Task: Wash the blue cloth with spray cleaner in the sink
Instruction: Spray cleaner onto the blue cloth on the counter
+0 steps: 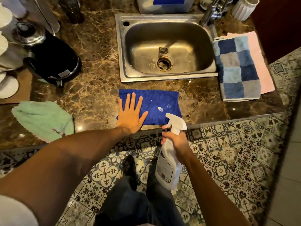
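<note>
The folded deep-blue cloth [153, 108] lies flat on the brown marbled stone counter [94, 88], at centre frame, just below the front rim of the rectangular stainless-steel sink [162, 18]; it is not yet in the basin. The left hand [131, 115] rests palm-down on the cloth's left portion, fingers released and spread; this placement apparently pins the fabric so that it does not shift or bunch under the spray. The right hand [175, 139] is clenched around the neck of the white plastic trigger spray bottle [169, 159], a fingertip at the trigger; the nozzle points up-frame toward the cloth's uncovered right half, keeping the left hand out of the spray line. A small white foam blob and pale wet marks sit on the cloth just above the nozzle, which suggests cleaner is already applied. The basin appears empty, drain open, so the transfer for washing seems unobstructed; a blue checked towel [236, 69] lies right of the sink, and a mint-green cloth [44, 118] lies at left frame, both apart from the work area.
</note>
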